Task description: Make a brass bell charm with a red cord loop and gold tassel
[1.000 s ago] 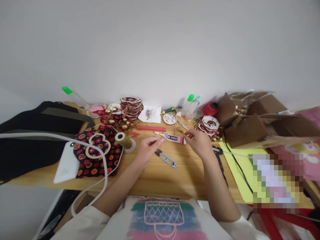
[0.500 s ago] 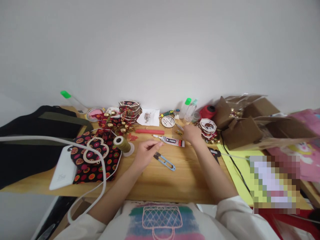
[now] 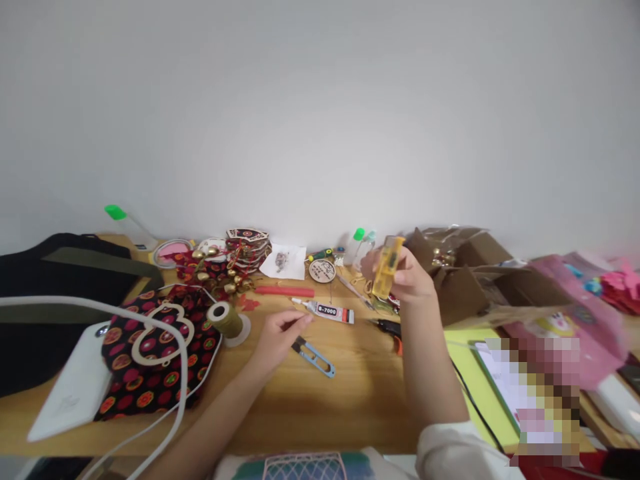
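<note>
Raised above the right part of the table, my right hand [image 3: 414,277] is closed around a yellow see-through lighter [image 3: 384,270]. My left hand [image 3: 281,337] stays low over the wood, thumb and fingertips pinched together; whatever is between them is too small to make out. Just beyond those fingertips lies a B-7000 glue tube [image 3: 330,311], its white nozzle pointing left. Blue thread snips [image 3: 316,359] rest to the right of the left hand. On its other side stands a spool of olive thread [image 3: 226,321]. A red stick [image 3: 285,291] lies behind.
Patterned dark fabric with a wooden frame [image 3: 163,333] and a white phone-like device [image 3: 70,387] lie left, crossed by a white cable [image 3: 184,373]. Gold bells [image 3: 203,275] and stacked ornaments [image 3: 247,250] stand behind. Cardboard boxes [image 3: 465,293] and a glue gun [image 3: 390,327] are right.
My right hand has lifted the yellow lighter off the table and brought it up. My left hand keeps its pinch near the glue tube. The head view has shifted slightly.
</note>
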A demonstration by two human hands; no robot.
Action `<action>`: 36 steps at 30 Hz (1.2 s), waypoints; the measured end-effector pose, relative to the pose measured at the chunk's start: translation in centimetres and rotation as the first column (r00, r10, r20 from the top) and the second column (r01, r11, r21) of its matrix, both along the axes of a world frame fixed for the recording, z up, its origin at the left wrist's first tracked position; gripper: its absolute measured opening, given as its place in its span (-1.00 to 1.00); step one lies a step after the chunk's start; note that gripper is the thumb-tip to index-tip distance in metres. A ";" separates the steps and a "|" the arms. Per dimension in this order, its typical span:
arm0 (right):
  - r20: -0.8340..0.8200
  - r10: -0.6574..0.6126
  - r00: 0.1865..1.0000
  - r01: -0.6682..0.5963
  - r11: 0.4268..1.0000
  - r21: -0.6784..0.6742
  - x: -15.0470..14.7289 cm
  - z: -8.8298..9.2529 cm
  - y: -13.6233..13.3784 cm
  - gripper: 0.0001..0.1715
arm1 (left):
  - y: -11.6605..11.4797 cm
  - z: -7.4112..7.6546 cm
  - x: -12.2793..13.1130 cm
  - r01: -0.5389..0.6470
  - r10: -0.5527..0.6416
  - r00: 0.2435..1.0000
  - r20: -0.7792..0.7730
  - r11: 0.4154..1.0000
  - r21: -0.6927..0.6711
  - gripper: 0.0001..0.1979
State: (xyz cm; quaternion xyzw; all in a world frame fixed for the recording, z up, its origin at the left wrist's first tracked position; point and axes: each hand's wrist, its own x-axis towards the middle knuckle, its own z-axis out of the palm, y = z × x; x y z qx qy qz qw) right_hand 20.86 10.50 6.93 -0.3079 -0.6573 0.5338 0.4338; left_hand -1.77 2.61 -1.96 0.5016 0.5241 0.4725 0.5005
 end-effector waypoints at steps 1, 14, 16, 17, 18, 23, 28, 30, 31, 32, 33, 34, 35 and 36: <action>-0.082 0.017 0.997 -0.015 1.000 0.026 -0.3 0.1 -0.1 -0.33 | 0.0 -0.1 0.0 0.004 -0.004 1.000 0.003 1.000 0.007 -0.74; -0.523 0.255 0.813 -0.219 0.967 0.131 -1.9 1.0 -1.6 -0.68 | -0.7 -0.8 0.1 0.078 -0.078 0.997 0.006 0.997 0.013 -0.76; -0.522 0.261 0.812 -0.220 0.965 0.139 -1.9 1.1 -1.7 -0.66 | -0.7 -0.7 0.2 0.079 -0.079 0.997 0.012 0.997 0.010 -0.77; -0.520 0.273 0.810 -0.230 0.962 0.146 -1.8 1.2 -1.8 -0.67 | -0.7 -0.6 0.2 0.079 -0.079 0.997 0.016 0.997 0.009 -0.77; -0.519 0.290 0.804 -0.245 0.957 0.156 -1.8 1.3 -1.8 -0.69 | -0.7 -0.6 0.3 0.079 -0.079 0.997 0.023 0.997 0.009 -0.78; -0.554 0.382 0.740 -0.318 0.924 0.212 -1.6 1.4 -1.9 -0.76 | -0.7 -0.6 0.4 0.086 -0.086 0.996 0.039 0.996 -0.003 -0.80; -0.567 0.351 0.746 -0.301 0.936 0.182 -1.4 1.1 -1.9 -0.76 | -0.7 -0.7 0.4 0.093 -0.092 0.995 0.032 0.996 -0.014 -0.79; -0.565 0.323 0.759 -0.280 0.946 0.164 -1.5 1.1 -1.9 -0.74 | -0.7 -0.7 0.4 0.094 -0.093 0.995 0.030 0.995 -0.015 -0.78; -0.567 0.309 0.764 -0.268 0.951 0.157 -1.5 1.1 -1.9 -0.74 | -0.7 -0.7 0.4 0.096 -0.095 0.995 0.029 0.995 -0.015 -0.78; -0.570 0.295 0.767 -0.256 0.955 0.150 -1.6 1.1 -1.9 -0.73 | -0.7 -0.7 0.5 0.099 -0.098 0.995 0.028 0.995 -0.015 -0.77; -0.572 0.282 0.770 -0.245 0.959 0.144 -1.6 1.2 -2.0 -0.73 | -0.7 -0.6 0.5 0.101 -0.100 0.995 0.027 0.995 -0.014 -0.77; -0.569 0.271 0.776 -0.235 0.962 0.139 -1.6 1.3 -2.0 -0.73 | -0.6 -0.6 0.5 0.103 -0.103 0.994 0.026 0.995 -0.013 -0.76; -0.561 0.264 0.785 -0.227 0.964 0.136 -1.6 1.4 -2.0 -0.72 | -0.6 -0.5 0.5 0.105 -0.105 0.994 0.025 0.994 -0.012 -0.75; -0.547 0.256 0.797 -0.219 0.966 0.134 -1.6 1.6 -2.0 -0.71 | -0.6 -0.5 0.5 0.107 -0.107 0.994 0.023 0.994 -0.011 -0.75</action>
